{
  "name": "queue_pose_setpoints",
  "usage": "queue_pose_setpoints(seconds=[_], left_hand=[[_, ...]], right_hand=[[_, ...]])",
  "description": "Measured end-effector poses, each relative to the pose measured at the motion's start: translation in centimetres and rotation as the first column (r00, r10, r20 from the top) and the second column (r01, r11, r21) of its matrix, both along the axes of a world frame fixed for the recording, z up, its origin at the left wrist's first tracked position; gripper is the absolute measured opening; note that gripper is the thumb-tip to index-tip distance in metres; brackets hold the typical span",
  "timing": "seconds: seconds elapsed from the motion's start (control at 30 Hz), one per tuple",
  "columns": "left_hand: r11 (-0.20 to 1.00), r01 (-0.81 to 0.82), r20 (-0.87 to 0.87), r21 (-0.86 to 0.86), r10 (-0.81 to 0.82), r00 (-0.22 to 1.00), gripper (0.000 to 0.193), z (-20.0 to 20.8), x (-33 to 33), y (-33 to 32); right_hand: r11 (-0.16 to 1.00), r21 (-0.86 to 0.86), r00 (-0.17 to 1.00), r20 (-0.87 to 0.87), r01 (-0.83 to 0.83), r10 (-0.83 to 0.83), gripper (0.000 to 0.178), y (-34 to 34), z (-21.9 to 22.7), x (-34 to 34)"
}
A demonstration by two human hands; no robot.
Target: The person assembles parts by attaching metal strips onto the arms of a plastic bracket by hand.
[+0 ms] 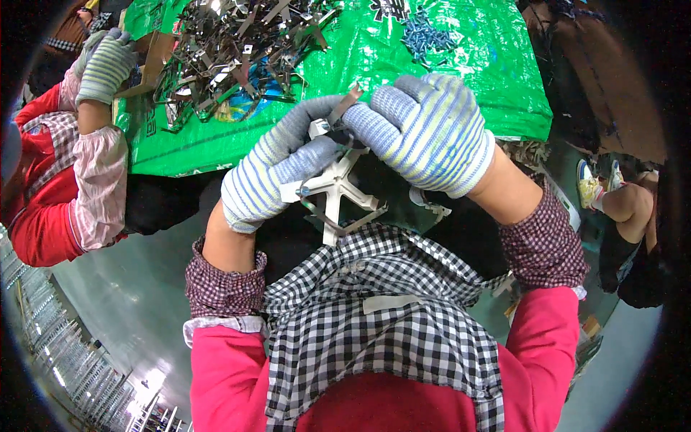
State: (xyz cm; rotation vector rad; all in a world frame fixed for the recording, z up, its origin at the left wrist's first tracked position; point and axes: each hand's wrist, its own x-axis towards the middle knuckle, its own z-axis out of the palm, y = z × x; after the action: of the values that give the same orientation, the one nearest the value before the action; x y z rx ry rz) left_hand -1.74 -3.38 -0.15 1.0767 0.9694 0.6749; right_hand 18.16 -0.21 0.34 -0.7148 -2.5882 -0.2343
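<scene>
Over my lap, in front of the table edge, I hold a white plastic part with several spreading arms (335, 194). My left hand (277, 162), in a striped knit glove, is closed around its upper left side. The gloved fingers of my right hand (425, 137) are pinched together at its top, beside a bent metal strip (345, 105) that sticks up between both hands. Exactly what the right fingertips grip is hidden by the glove. Thin metal strips (317, 211) also run along the part's lower arms.
A green plastic sheet (497, 65) covers the table ahead. On it lie a heap of metal strips (237, 54) and a small pile of bluish screws (430, 37). At left, a co-worker's gloved hand (108, 68) is beside a cardboard box (155, 57). Another person's leg (625, 205) shows at right.
</scene>
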Motion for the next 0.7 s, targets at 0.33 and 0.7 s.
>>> queue_pose_setpoints(seconds=[0.33,0.7], left_hand=[[0.994,-0.008,-0.078,0.111,0.017,0.997,0.034,-2.2,-0.6,-0.9],[0.956,0.213,-0.396,0.200,-0.120,0.910,0.035,-1.2,-0.4,-0.3]], right_hand=[[1.000,0.016,1.000,-0.001,-0.027,0.027,0.025,-0.8,-0.8,-0.2],[0.233,-0.969,0.914,-0.170,-0.086,-0.368,0.026,0.3,0.0,0.2]])
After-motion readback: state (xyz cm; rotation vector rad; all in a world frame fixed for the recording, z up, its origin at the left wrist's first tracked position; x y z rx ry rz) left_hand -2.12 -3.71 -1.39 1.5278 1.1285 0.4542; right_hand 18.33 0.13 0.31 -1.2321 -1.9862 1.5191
